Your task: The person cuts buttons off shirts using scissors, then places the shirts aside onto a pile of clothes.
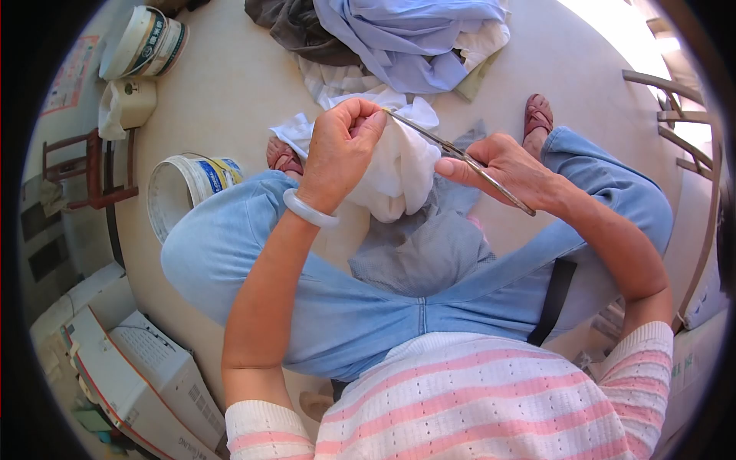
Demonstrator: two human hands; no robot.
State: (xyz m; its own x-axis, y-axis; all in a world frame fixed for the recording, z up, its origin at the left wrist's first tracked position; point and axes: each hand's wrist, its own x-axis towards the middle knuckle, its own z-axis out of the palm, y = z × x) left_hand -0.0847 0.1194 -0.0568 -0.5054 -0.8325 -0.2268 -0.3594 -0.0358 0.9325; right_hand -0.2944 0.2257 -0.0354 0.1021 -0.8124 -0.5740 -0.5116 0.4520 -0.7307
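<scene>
My left hand, a pale bangle on its wrist, pinches an edge of a white cloth that hangs down between my knees. Metal scissors are in my right hand, its thumb stretched out along them. The blades point up and left, and their tips reach the fingertips of my left hand. What lies between the tips is too small to make out. Below the white cloth, a grey cloth lies between my legs.
Ahead on the floor lies a heap of blue, dark and white clothes. An open white bucket stands beside my left knee. More buckets and a small wooden stool are further left. Boxes stand lower left, chairs at right.
</scene>
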